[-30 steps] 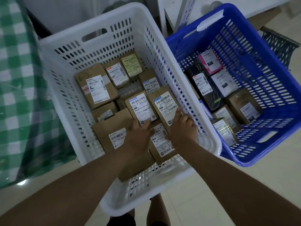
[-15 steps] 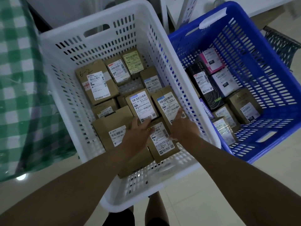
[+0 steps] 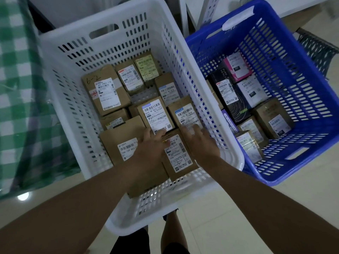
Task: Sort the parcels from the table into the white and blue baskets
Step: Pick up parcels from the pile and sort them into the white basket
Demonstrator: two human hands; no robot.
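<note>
The white basket (image 3: 60, 99) stands on the floor and holds several brown cardboard parcels with white labels. The blue basket (image 3: 311, 74) sits to its right with several parcels, among them a black box (image 3: 231, 96) and a pink one (image 3: 237, 67). Both my hands reach into the white basket. My left hand (image 3: 150, 145) lies flat on a large brown parcel (image 3: 121, 142), fingertips at the lower edge of a labelled parcel (image 3: 156, 114). My right hand (image 3: 200, 140) touches the lower edge of another labelled parcel (image 3: 185, 112). Between the hands lies a third labelled parcel (image 3: 178, 156). Neither hand grips anything.
A table with a green-and-white checked cloth (image 3: 20, 88) stands at the left, close to the white basket. A white shelf frame (image 3: 194, 13) rises behind the baskets and a dark mesh item (image 3: 317, 50) is at the far right. The floor is pale tile (image 3: 220, 217).
Both hands have drawn slightly back and apart from the two upright labelled parcels. The view has shifted a little; the baskets and parcels have not moved.
</note>
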